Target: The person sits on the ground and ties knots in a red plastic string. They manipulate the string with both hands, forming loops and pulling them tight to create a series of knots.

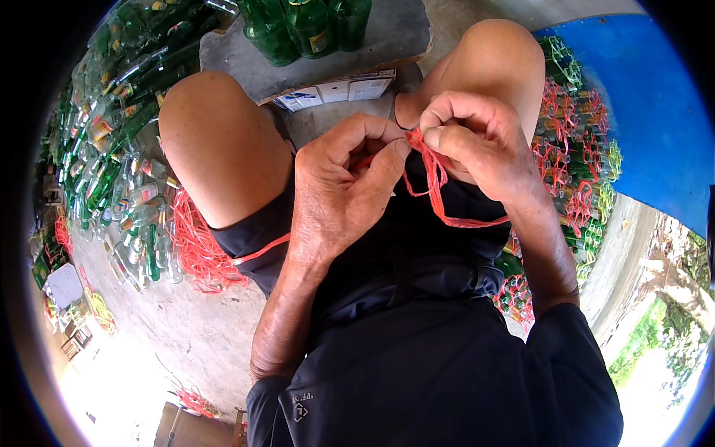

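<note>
Between my hands, above my lap, is a red plastic string (437, 195) with a knotted bunch at its top. My left hand (346, 175) pinches this bunch between thumb and forefinger. From the other side, my right hand (477, 141) grips the same string with thumb and fingers closed. Loose loops hang below the knot and one strand runs right across my dark shorts. Another red strand passes from under my left wrist toward a tangled heap of red string (199, 242) beside my left thigh. Several green glass bottles (309, 33) stand together on a grey stone slab (402, 37) beyond my hands.
A large pile of loose glass bottles (123, 164) covers the floor on the left. Bottles tied with red and yellow-green string (573, 149) stand on the right, next to a blue board (640, 89). A printed carton (335, 91) sits under the slab.
</note>
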Action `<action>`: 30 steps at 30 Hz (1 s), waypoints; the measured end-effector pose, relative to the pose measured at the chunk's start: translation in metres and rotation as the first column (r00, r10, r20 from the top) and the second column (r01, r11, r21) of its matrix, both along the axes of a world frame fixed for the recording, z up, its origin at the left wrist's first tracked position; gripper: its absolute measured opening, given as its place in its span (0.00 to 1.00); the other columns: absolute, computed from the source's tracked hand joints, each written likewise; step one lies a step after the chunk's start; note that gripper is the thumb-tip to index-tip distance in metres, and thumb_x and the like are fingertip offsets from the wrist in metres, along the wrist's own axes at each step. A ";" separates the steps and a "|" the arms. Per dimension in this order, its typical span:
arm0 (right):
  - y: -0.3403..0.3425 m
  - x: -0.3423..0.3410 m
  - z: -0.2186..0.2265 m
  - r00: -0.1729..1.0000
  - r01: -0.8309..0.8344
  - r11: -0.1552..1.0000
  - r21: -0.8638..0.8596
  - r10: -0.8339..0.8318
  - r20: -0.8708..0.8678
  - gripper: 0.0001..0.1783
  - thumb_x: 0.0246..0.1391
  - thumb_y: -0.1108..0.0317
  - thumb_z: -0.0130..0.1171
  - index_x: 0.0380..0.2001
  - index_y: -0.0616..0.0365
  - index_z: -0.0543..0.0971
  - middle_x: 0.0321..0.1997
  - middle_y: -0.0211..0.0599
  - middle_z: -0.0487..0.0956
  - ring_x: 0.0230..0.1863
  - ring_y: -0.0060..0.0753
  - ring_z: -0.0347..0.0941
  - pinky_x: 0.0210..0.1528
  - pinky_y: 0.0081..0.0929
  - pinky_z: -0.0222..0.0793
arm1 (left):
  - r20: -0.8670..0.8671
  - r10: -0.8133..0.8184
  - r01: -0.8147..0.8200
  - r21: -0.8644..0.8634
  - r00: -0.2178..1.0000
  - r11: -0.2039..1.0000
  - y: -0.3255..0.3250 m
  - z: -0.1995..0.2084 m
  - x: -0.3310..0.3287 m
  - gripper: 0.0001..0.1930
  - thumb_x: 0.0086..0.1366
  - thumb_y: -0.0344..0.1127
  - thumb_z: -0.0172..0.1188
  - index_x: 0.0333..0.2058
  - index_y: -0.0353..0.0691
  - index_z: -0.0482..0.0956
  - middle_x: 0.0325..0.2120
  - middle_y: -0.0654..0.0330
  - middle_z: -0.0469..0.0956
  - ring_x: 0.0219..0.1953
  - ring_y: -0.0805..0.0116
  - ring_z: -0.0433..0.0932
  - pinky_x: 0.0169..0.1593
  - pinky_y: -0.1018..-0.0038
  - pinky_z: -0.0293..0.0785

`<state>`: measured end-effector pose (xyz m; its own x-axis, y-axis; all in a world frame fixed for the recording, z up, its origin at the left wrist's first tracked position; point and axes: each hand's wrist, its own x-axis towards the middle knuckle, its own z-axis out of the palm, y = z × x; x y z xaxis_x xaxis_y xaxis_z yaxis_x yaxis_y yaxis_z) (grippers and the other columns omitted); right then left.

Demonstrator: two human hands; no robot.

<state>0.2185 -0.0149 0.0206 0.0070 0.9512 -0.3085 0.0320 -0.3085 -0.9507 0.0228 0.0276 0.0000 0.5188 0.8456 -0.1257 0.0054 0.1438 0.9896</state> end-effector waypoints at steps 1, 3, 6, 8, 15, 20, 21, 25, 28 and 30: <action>0.000 0.000 -0.001 1.000 0.000 1.000 -0.011 0.000 0.000 0.06 0.60 0.76 0.56 0.29 0.61 0.79 0.22 0.15 0.71 0.24 0.04 0.61 0.23 0.12 0.56 | 0.001 0.003 -0.003 -0.001 1.000 1.000 0.000 0.000 0.000 0.02 0.67 0.22 0.63 0.38 0.30 0.81 0.28 0.70 0.76 0.29 0.86 0.68 0.32 0.84 0.66; 0.001 0.001 -0.002 1.000 0.001 1.000 -0.029 -0.001 -0.009 0.06 0.60 0.75 0.56 0.29 0.61 0.80 0.22 0.15 0.71 0.23 0.04 0.61 0.23 0.12 0.56 | -0.005 0.008 -0.008 0.009 1.000 1.000 0.001 -0.002 0.000 0.03 0.67 0.23 0.63 0.38 0.30 0.81 0.28 0.70 0.77 0.30 0.86 0.68 0.32 0.84 0.66; 0.000 0.001 -0.004 0.999 0.008 0.998 -0.055 -0.010 -0.031 0.06 0.60 0.75 0.57 0.29 0.61 0.81 0.22 0.15 0.71 0.23 0.04 0.61 0.23 0.12 0.55 | 0.024 0.019 -0.019 -0.003 1.000 1.000 0.000 -0.004 0.000 0.03 0.67 0.22 0.63 0.39 0.31 0.81 0.29 0.70 0.76 0.30 0.86 0.68 0.33 0.85 0.65; 0.000 0.000 -0.002 0.999 0.017 0.997 -0.071 -0.019 -0.031 0.06 0.60 0.76 0.57 0.30 0.62 0.81 0.21 0.15 0.71 0.24 0.04 0.61 0.23 0.12 0.56 | 0.020 0.042 -0.044 0.065 0.999 0.997 0.001 -0.006 0.001 0.04 0.66 0.22 0.64 0.39 0.31 0.81 0.31 0.69 0.76 0.31 0.85 0.69 0.34 0.85 0.66; 0.001 -0.006 -0.003 0.997 0.080 0.997 -0.010 -0.079 0.015 0.05 0.58 0.77 0.59 0.29 0.65 0.81 0.22 0.16 0.72 0.25 0.05 0.62 0.25 0.13 0.57 | 0.016 0.134 -0.130 0.383 0.991 0.915 0.002 -0.014 0.011 0.11 0.56 0.20 0.66 0.37 0.39 0.83 0.34 0.62 0.77 0.33 0.72 0.76 0.36 0.77 0.75; 0.000 -0.007 -0.007 0.996 0.087 0.996 0.003 -0.087 0.033 0.05 0.57 0.77 0.59 0.28 0.65 0.82 0.21 0.16 0.73 0.25 0.05 0.62 0.25 0.14 0.57 | -0.051 0.174 -0.119 0.546 0.983 0.830 0.003 -0.013 0.012 0.11 0.54 0.19 0.67 0.36 0.38 0.83 0.34 0.59 0.77 0.34 0.68 0.78 0.38 0.73 0.77; 0.000 -0.007 -0.007 0.995 0.091 0.996 0.005 -0.091 0.036 0.05 0.57 0.77 0.59 0.28 0.65 0.82 0.21 0.16 0.73 0.25 0.05 0.62 0.25 0.14 0.56 | -0.067 0.179 -0.113 0.552 0.982 0.826 0.001 -0.012 0.012 0.09 0.55 0.19 0.67 0.35 0.37 0.82 0.34 0.60 0.77 0.35 0.70 0.78 0.38 0.74 0.77; 0.000 -0.011 -0.005 0.992 0.101 0.995 0.012 -0.101 0.079 0.05 0.57 0.78 0.59 0.29 0.65 0.83 0.21 0.16 0.74 0.24 0.05 0.62 0.24 0.14 0.56 | -0.132 0.237 -0.093 0.662 0.962 0.744 0.001 -0.012 0.011 0.09 0.54 0.19 0.67 0.34 0.38 0.82 0.32 0.61 0.78 0.34 0.70 0.78 0.38 0.74 0.78; 0.001 -0.013 -0.005 0.985 0.089 0.996 0.023 -0.092 0.144 0.05 0.56 0.78 0.58 0.30 0.66 0.83 0.20 0.17 0.74 0.23 0.05 0.62 0.23 0.14 0.56 | -0.139 0.255 -0.060 0.766 0.957 0.640 0.005 -0.015 0.009 0.10 0.52 0.19 0.68 0.33 0.37 0.82 0.30 0.60 0.79 0.33 0.69 0.79 0.38 0.74 0.78; 0.000 -0.015 -0.007 0.980 0.081 0.995 0.049 -0.088 0.176 0.05 0.56 0.79 0.58 0.30 0.66 0.83 0.20 0.18 0.74 0.22 0.05 0.62 0.22 0.14 0.56 | -0.136 0.248 -0.058 0.762 0.959 0.645 0.006 -0.017 0.009 0.10 0.52 0.19 0.68 0.33 0.37 0.81 0.29 0.60 0.79 0.33 0.69 0.80 0.36 0.75 0.78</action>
<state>0.2037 -0.0145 0.0140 0.1392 0.9569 -0.2550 0.1773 -0.2774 -0.9442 0.0315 0.0335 -0.0175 0.4135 0.7645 0.4945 0.2704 -0.6217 0.7351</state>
